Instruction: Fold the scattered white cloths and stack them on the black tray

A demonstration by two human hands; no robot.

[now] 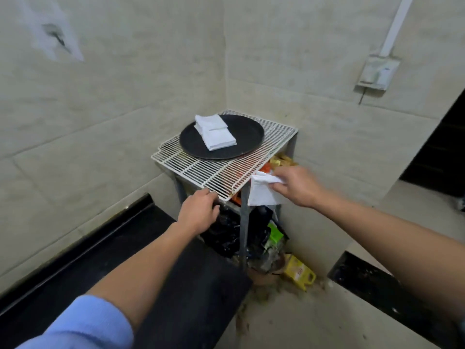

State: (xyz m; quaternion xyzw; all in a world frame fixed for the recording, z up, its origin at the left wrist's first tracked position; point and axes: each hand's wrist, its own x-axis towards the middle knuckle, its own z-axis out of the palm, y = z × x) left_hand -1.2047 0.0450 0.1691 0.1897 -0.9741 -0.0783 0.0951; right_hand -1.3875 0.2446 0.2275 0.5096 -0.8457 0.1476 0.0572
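A round black tray [191, 141] sits on a white wire rack [221, 172] in a tiled corner, with folded white cloths [215, 132] stacked on it. The right hand [297, 186] pinches another white cloth [261, 195], which hangs beside the rack's near right edge. The left hand [198, 212] reaches the rack's front edge, fingers curled (whether it grips the edge is unclear).

One wide-angle view from a camera on the person's head, facing forward and steeply down into a tiled room corner. A wire rack [201, 172] sits centre frame, near, with the left hand [200, 212] and right hand [297, 187] at its front corner.
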